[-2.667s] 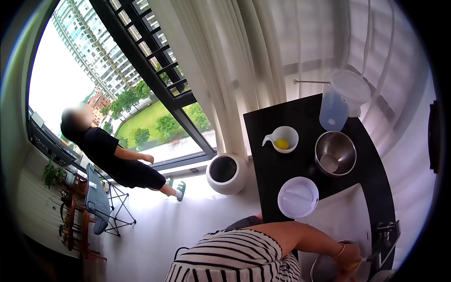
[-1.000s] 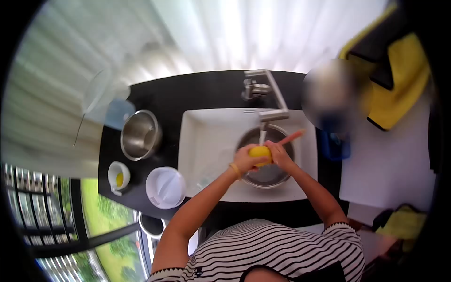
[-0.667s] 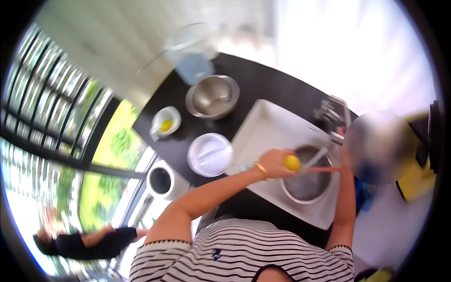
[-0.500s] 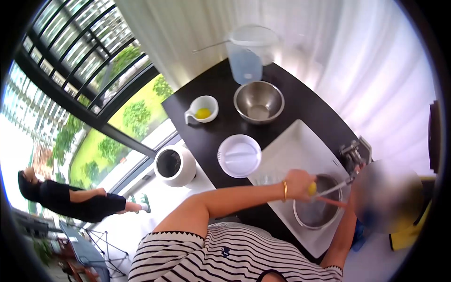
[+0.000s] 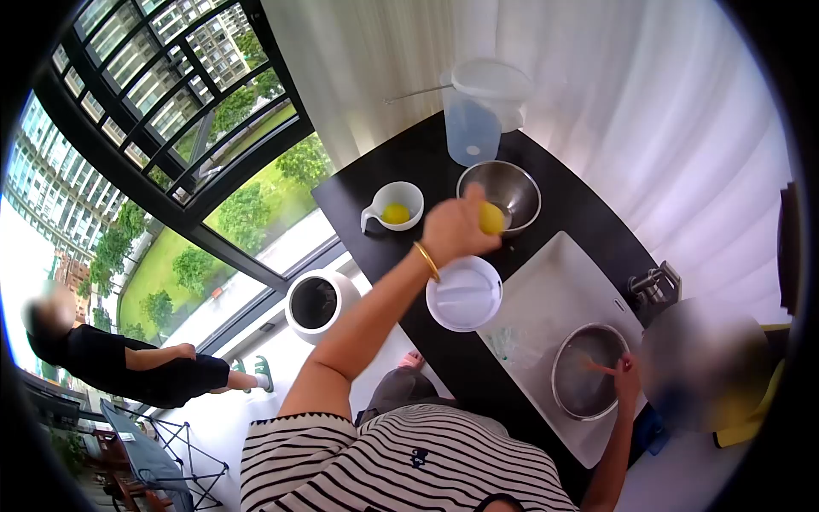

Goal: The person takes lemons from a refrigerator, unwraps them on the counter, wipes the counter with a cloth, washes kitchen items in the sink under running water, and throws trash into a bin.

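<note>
My left hand [image 5: 456, 229], a gold bracelet at its wrist, is closed around a yellow fruit [image 5: 490, 218] at the near edge of a steel bowl [image 5: 522, 189] on the black counter. To its left stands a white cup with a handle [image 5: 411, 194], with a yellow item [image 5: 395, 213] inside. A round white container [image 5: 465, 294] lies just below my left wrist. Over the steel pot [image 5: 559, 375] in the white sink [image 5: 550, 273], my right hand [image 5: 628, 380] grips a pink-handled utensil [image 5: 603, 369]. The utensil's far end reaches into the pot and is unclear.
A tall translucent pitcher [image 5: 472, 128] stands behind the bowl. The faucet [image 5: 655, 282] is at the sink's far edge. A round white bin [image 5: 324, 303] stands left of the counter. Another person [image 5: 128, 358] stands by the window near a folding chair [image 5: 149, 456]. A blurred shape covers the right side.
My left hand has moved from the pot to the steel bowl with the yellow fruit. My right hand shows more clearly at the pot's edge. The water stream seen earlier is no longer visible.
</note>
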Demonstrator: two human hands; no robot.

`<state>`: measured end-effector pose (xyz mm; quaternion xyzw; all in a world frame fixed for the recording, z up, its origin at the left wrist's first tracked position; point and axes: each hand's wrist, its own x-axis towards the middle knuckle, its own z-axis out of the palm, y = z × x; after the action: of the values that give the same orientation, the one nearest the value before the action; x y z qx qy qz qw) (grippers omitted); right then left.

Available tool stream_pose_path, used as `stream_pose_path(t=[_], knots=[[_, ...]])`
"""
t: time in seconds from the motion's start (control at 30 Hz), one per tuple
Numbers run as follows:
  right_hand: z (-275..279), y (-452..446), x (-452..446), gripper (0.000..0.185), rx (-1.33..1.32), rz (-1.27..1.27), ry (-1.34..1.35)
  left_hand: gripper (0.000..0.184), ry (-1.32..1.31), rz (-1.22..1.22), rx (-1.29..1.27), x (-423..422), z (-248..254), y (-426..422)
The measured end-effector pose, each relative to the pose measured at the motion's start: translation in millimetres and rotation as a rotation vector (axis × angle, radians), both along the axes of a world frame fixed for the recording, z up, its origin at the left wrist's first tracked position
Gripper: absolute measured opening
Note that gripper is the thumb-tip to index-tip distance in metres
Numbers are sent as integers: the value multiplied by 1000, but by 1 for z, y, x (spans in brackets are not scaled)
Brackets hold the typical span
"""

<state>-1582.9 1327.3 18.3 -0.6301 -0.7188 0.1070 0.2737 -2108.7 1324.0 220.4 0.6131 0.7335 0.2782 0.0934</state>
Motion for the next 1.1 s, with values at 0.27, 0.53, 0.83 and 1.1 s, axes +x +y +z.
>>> stream_pose_path(t=[0.27, 0.53, 0.83, 1.1], knots=[[112, -94, -106, 11, -144, 159, 69, 50, 200, 215, -202, -158, -79, 34], [89, -86, -179, 16, -225, -2, 21, 58, 133, 162, -52, -172, -94, 19], [240, -93, -251, 30, 44, 246, 637, 52, 148, 73, -10, -180, -78, 21], [171, -50, -270, 25, -204, 8, 48, 33, -890, -1268, -54, -40, 2, -34]])
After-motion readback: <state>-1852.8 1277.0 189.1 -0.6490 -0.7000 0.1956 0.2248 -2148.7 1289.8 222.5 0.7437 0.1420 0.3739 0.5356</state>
